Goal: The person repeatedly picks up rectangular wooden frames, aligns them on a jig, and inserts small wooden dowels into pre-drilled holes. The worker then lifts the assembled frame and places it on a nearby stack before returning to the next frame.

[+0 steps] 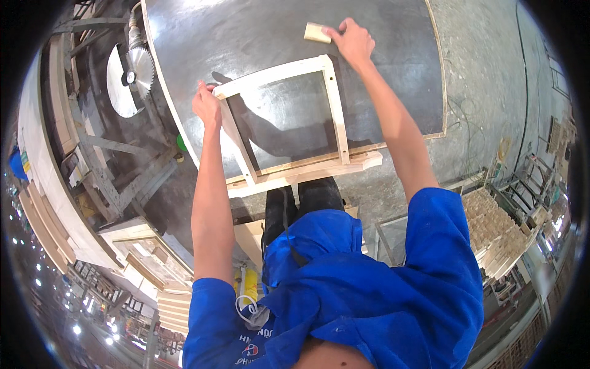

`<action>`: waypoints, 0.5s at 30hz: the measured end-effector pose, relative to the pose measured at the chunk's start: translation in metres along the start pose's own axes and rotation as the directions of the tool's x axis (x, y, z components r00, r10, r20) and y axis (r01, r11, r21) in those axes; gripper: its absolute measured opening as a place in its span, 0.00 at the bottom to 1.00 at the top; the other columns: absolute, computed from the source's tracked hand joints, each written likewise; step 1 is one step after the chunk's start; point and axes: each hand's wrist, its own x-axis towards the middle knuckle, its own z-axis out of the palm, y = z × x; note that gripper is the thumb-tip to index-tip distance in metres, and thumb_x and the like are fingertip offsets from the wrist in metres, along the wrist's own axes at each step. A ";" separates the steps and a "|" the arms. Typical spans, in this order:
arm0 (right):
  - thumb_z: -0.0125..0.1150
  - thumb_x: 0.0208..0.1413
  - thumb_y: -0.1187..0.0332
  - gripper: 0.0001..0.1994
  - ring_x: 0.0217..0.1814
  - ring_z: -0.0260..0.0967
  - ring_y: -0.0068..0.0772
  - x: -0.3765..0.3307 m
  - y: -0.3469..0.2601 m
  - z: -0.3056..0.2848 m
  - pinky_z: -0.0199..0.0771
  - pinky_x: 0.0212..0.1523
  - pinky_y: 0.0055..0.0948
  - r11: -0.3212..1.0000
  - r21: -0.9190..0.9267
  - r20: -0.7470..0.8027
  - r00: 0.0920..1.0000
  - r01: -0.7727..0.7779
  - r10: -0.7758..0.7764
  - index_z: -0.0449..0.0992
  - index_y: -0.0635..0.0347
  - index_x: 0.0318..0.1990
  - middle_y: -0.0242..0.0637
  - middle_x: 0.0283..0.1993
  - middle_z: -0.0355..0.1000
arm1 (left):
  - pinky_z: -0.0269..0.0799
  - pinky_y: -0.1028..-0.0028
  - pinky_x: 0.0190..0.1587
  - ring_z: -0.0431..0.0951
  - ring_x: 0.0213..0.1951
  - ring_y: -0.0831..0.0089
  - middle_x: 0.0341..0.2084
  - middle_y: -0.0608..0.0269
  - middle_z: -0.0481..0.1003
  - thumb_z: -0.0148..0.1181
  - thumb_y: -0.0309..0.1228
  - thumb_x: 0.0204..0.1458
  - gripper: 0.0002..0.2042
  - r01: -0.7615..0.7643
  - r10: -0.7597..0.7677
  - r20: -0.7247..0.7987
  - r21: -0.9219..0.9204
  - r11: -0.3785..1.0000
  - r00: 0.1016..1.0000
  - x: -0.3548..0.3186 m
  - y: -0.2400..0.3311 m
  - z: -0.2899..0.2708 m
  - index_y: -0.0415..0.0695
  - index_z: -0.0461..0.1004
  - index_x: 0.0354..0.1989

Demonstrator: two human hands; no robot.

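Head view: I see the left hand [207,106] pinching the upper-left corner of the wooden frame [273,74], center of view, over the dark table [399,80]. Right hand [355,46], top center-right: thumb on the right end of the wood block [314,32], fingers curled; can't tell if it's gripping. Toothed saw blade [142,72] at upper left, beside the table.

At 12 o'clock the top edge cuts off the tabletop [246,37]. Toward 1 o'clock the right grip [356,44] hides one end of the wooden block [315,32]. At 6 o'clock the blue shirt [381,301] runs out of view — toward 8 o'clock, lamps [77,330] blur, and the objects [97,284] around them are too small to name.
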 end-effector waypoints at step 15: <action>0.68 0.49 0.52 0.23 0.40 0.77 0.39 -0.070 0.019 -0.013 0.76 0.44 0.36 0.963 0.264 0.333 0.942 -0.049 -0.043 0.78 0.66 0.40 0.45 0.36 0.78 | 0.72 0.66 0.47 0.80 0.42 0.62 0.36 0.49 0.80 0.68 0.54 0.44 0.38 -0.163 0.089 0.265 0.272 0.948 0.960 -0.018 0.012 -0.053 0.38 0.68 0.58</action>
